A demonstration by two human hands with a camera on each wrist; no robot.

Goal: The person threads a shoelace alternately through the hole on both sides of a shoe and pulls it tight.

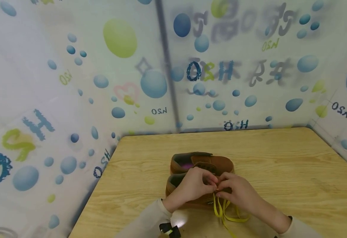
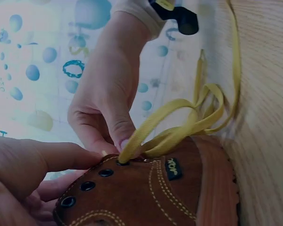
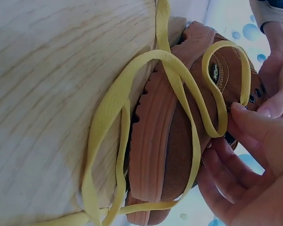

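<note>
A brown shoe with yellow stitching lies nearest the person, its dark eyelets in a row along the flap. A yellow shoelace passes through one eyelet at the toe end and trails in loops over the shoe's side onto the table. My left hand grips the eyelet flap, with some fingers hidden behind it. Opposite it, my right hand pinches the lace close to that eyelet; the fingertips of both hands nearly meet. The lace's end between the fingers is mostly hidden.
A second brown shoe lies just behind the first, side by side. Both are on a light wooden table. Patterned curtain-like walls enclose the table at the back and sides. A black strap device sits by the left sleeve.
</note>
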